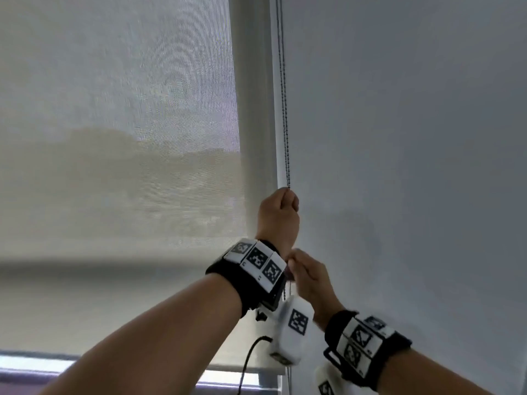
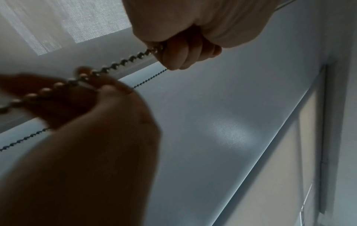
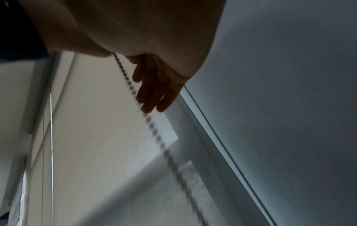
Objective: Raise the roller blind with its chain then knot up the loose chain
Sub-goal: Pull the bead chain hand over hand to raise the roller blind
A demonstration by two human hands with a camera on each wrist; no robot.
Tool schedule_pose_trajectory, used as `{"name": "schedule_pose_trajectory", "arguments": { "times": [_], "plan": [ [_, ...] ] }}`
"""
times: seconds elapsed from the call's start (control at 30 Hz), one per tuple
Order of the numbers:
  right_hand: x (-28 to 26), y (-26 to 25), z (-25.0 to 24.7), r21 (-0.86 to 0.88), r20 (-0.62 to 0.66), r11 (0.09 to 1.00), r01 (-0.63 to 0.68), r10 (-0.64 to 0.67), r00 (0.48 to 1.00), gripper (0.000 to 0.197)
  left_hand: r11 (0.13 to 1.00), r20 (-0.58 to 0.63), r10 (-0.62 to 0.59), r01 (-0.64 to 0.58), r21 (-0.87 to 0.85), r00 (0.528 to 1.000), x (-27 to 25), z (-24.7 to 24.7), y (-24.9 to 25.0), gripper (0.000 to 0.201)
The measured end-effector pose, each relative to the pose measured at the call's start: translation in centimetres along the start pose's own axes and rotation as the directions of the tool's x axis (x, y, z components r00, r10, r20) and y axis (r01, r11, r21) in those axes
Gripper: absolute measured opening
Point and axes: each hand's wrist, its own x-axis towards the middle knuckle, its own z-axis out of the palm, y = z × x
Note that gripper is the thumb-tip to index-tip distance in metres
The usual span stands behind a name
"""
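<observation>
A dark bead chain (image 1: 283,109) hangs straight down the pale strip between two lowered roller blinds. My left hand (image 1: 281,208) is raised and grips the chain in a fist; the left wrist view shows the beads (image 2: 125,61) running out from under its curled fingers (image 2: 183,50). My right hand (image 1: 299,266) is just below the left wrist and pinches the same chain lower down (image 2: 92,85). In the right wrist view its other fingers (image 3: 152,91) hang fairly straight beside the blurred chain (image 3: 154,133). A second, thinner chain strand (image 2: 150,79) runs behind.
A see-through mesh blind (image 1: 114,138) fills the left, its bottom bar (image 1: 251,369) low over a bright strip of window (image 1: 28,363). A plain grey blind (image 1: 399,138) covers the right. White marker boxes (image 1: 291,332) and a black cable (image 1: 248,357) hang from my wrists.
</observation>
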Motion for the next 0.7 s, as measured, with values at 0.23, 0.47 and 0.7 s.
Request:
{"name": "schedule_pose_trajectory", "arguments": {
  "times": [0.23, 0.47, 0.7],
  "plan": [
    [6.3, -8.3, -1.3, -0.035, -0.113, 0.984, 0.172, -0.175, 0.978, 0.031, 0.998, 0.048, -0.063, 0.063, -0.011, 0.997, -1.0, -0.5, -1.8, 0.022],
    [10.0, -14.0, 0.7, -0.004, -0.174, 0.969, 0.246, -0.243, 0.954, 0.026, 0.989, 0.067, -0.125, 0.129, -0.068, 0.990, -3.3, -0.4, -4.5, 0.035],
    [9.6, -12.0, 1.8, -0.062, -0.206, 0.981, 0.181, -0.190, 0.960, 0.036, 0.922, 0.217, -0.277, 0.322, -0.213, 0.936, -6.0, -1.0, -7.1, 0.038]
  ]
}}
